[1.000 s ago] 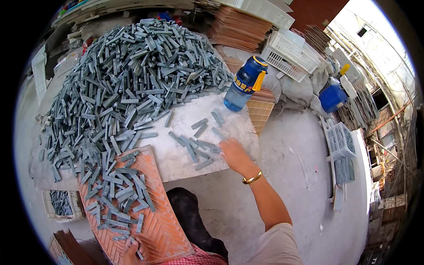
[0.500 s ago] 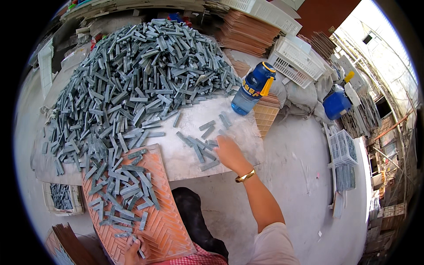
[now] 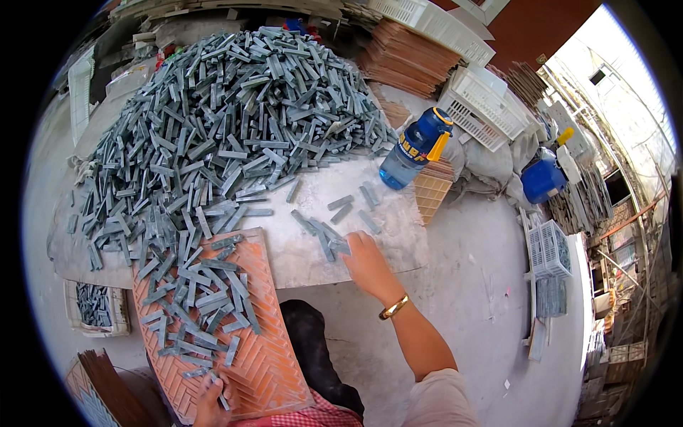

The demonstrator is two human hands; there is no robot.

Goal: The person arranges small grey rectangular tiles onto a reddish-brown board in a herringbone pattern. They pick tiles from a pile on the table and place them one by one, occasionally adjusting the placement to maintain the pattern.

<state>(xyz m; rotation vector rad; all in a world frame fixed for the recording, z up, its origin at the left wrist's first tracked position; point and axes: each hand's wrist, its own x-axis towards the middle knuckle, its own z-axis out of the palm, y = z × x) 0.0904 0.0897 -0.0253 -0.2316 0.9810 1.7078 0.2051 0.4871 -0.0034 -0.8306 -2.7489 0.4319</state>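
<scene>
Left hand: is pinching a grey strip above the near end of an orange grooved tray.
Right hand: is reaching over the desk near its front edge, fingers curling down beside loose strips; I cannot tell whether it is gripping any.
Heap: is covering the desk's far left, with more strips lying across the tray.
Bottle: is standing at the desk's far right.
Just changed: the right hand is sitting closer to the front edge, uncovering one strip; another by the edge is no longer showing.
Meaning: it is probably working through this small cluster, the left hand keeping its strip.
</scene>
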